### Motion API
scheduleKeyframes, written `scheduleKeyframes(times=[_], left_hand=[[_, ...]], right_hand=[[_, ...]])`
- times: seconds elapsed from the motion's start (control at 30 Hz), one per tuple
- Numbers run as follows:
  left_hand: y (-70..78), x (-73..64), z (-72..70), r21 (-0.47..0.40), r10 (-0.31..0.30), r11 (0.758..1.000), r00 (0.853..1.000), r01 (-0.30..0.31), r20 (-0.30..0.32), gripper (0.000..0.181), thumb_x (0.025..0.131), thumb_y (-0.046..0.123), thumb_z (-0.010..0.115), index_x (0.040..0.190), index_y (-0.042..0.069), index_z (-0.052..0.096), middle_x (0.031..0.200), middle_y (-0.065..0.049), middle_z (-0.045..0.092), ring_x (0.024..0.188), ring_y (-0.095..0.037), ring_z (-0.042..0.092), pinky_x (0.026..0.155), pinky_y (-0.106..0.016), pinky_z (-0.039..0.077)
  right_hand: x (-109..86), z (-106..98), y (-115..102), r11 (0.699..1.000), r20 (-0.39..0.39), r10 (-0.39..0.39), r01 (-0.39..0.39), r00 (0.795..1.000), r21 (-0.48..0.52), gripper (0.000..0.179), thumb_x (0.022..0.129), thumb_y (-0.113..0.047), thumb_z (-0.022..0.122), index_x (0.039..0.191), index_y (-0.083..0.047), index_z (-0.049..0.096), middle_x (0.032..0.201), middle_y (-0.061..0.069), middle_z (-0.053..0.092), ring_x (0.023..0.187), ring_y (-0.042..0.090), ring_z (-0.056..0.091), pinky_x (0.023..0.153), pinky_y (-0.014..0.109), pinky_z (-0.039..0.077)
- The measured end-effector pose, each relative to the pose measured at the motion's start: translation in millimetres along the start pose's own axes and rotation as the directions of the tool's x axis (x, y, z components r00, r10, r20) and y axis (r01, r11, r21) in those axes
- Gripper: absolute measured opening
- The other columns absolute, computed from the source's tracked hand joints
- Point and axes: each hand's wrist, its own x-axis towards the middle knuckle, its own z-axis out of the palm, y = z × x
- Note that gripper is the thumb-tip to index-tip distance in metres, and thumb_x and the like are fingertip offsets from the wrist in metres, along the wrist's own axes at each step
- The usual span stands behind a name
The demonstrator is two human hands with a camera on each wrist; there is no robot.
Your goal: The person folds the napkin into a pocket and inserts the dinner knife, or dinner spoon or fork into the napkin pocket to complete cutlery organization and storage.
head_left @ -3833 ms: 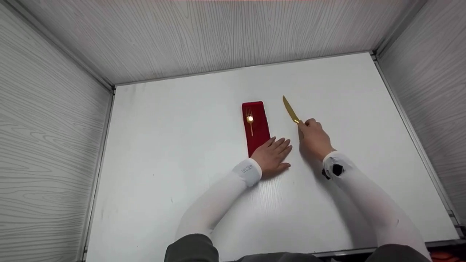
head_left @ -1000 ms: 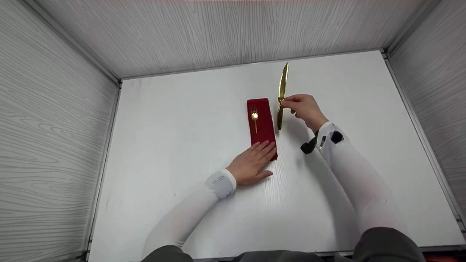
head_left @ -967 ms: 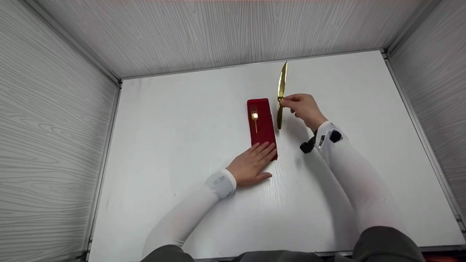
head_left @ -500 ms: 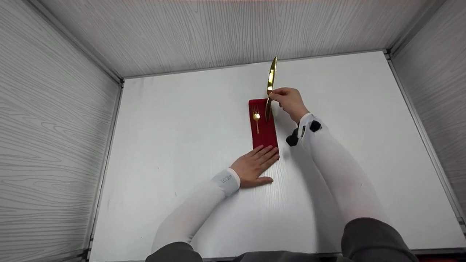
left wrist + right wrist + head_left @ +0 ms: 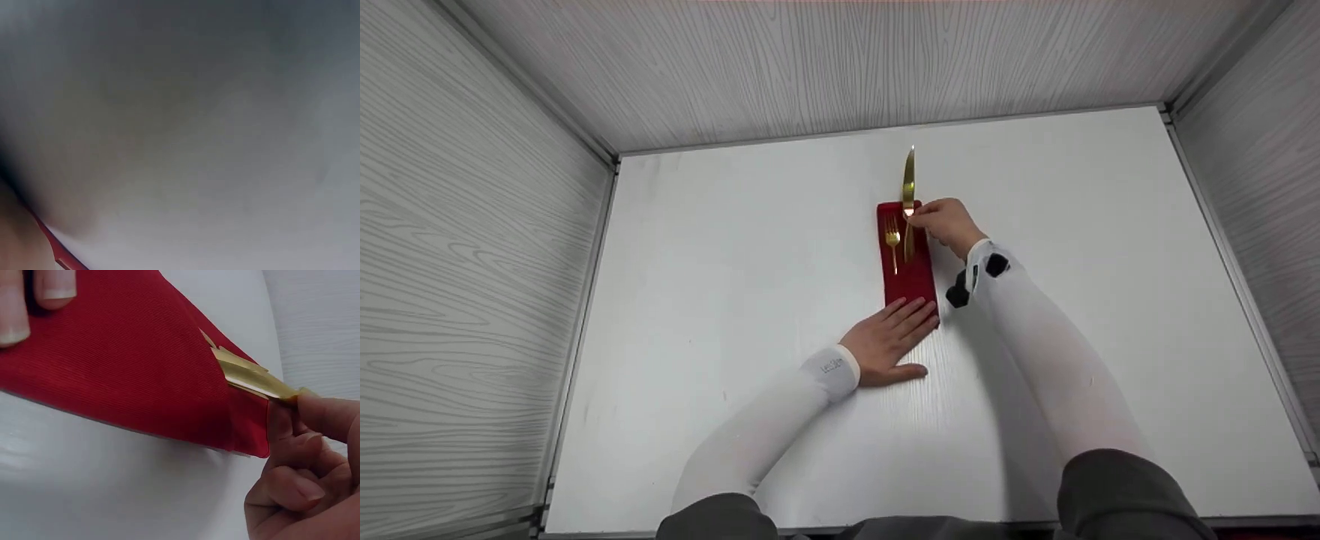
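Note:
A folded red cloth napkin (image 5: 911,285) lies lengthwise on the white table. On its left side is a gold fork (image 5: 892,238), tines pointing away. My left hand (image 5: 885,349) rests flat across the napkin's near end, fingers straight. At the far end my right hand (image 5: 945,225) pinches a gold knife (image 5: 909,176) between thumb and fingers, its blade pointing away past the napkin. In the right wrist view, the knife's handle (image 5: 247,377) reaches the slanted edge of a napkin fold (image 5: 129,365); beyond that edge it is hidden. The left wrist view is mostly blurred, with a strip of red napkin (image 5: 67,260).
Grey wood-grain panels enclose the table (image 5: 720,262) at the back (image 5: 840,67), left (image 5: 472,300) and right (image 5: 1252,187). A small black device (image 5: 958,292) is strapped at the right wrist.
The knife was held by its handle at the right of the table, then turned upright and moved left over the napkin. Since half a second ago it has come nearer. The left hand shifted onto the napkin's near end.

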Motion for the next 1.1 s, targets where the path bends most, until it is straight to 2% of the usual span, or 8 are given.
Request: scheduleKeyframes(times=[0.1,0.27,0.4,0.53,0.63,0.77,0.97,1.1], left_hand=[[0.0,0.3,1.7,-0.004,-0.004,1.0,1.0,0.004,0.007,0.092,0.102,0.078,0.01,0.17,0.018,-0.008,0.179,-0.003,-0.008,0.165,-0.021,-0.012,0.134,-0.038,-0.007],[0.4,-0.1,-0.1,-0.022,-0.01,1.0,1.0,0.01,0.02,0.091,0.103,0.077,0.013,0.17,0.018,-0.008,0.178,-0.002,-0.008,0.165,-0.021,-0.012,0.134,-0.039,-0.007],[1.0,-0.2,-3.0,-0.05,-0.012,0.999,1.0,0.014,0.025,0.09,0.104,0.077,0.014,0.17,0.019,-0.008,0.178,-0.002,-0.01,0.164,-0.021,-0.013,0.134,-0.039,-0.007],[1.1,-0.1,-3.9,-0.049,-0.014,0.999,1.0,0.015,0.025,0.091,0.104,0.077,0.015,0.17,0.019,-0.008,0.178,-0.001,-0.009,0.164,-0.02,-0.013,0.134,-0.038,-0.007],[0.9,0.0,-2.7,-0.044,-0.014,0.999,1.0,0.015,0.024,0.091,0.103,0.077,0.015,0.17,0.019,-0.007,0.179,-0.002,-0.008,0.165,-0.021,-0.012,0.133,-0.038,-0.008],[1.5,0.2,-2.0,-0.05,-0.01,0.999,1.0,0.011,0.017,0.092,0.103,0.078,0.015,0.17,0.019,-0.005,0.179,-0.002,-0.006,0.165,-0.021,-0.01,0.134,-0.038,-0.006],[2.1,-0.7,-4.4,-0.039,-0.011,0.999,0.999,0.013,0.038,0.093,0.102,0.079,0.014,0.17,0.02,-0.01,0.178,-0.002,-0.012,0.164,-0.02,-0.015,0.133,-0.038,-0.009],[2.0,-1.3,-0.9,-0.038,-0.011,0.999,1.0,0.012,0.021,0.093,0.102,0.079,0.015,0.17,0.02,-0.01,0.178,-0.002,-0.012,0.164,-0.02,-0.016,0.133,-0.037,-0.01]], right_hand=[[-2.1,2,5,0.998,0.013,0.011,-0.01,1.0,-0.062,0.029,0.1,-0.026,0.07,0.117,-0.002,0.071,0.091,0.0,0.058,0.079,0.013,0.047,0.065,0.027,0.038],[-3.6,6,11,0.979,0.088,0.016,0.002,0.996,-0.204,0.021,0.092,-0.021,0.074,0.104,-0.003,0.075,0.087,-0.001,0.062,0.075,0.013,0.047,0.061,0.027,0.037],[-6.2,7,14,0.963,0.117,0.014,0.018,0.993,-0.268,0.014,0.089,-0.018,0.075,0.09,-0.004,0.075,0.079,-0.002,0.065,0.074,0.015,0.051,0.067,0.029,0.043],[-8.5,6,15,0.956,0.101,0.002,0.027,0.995,-0.293,0.02,0.089,-0.024,0.074,0.081,-0.007,0.067,0.075,-0.001,0.061,0.078,0.017,0.051,0.072,0.031,0.044],[-7.4,6,16,0.937,0.093,-0.011,0.043,0.996,-0.348,0.027,0.092,-0.03,0.072,0.081,-0.006,0.066,0.074,-0.001,0.058,0.076,0.018,0.05,0.069,0.031,0.043],[-5.5,7,19,0.912,0.067,-0.032,0.056,0.997,-0.407,0.031,0.092,-0.033,0.073,0.087,-0.003,0.073,0.078,0.0,0.063,0.076,0.018,0.053,0.067,0.03,0.045],[-7.9,8,24,0.919,0.017,-0.04,0.044,0.999,-0.392,0.028,0.09,-0.029,0.076,0.093,-0.001,0.076,0.082,0.003,0.068,0.078,0.019,0.056,0.068,0.03,0.047],[-8.9,7,23,0.918,0.032,-0.023,0.034,0.999,-0.395,0.026,0.088,-0.028,0.077,0.089,-0.003,0.074,0.08,0.002,0.067,0.079,0.019,0.056,0.07,0.031,0.047]])
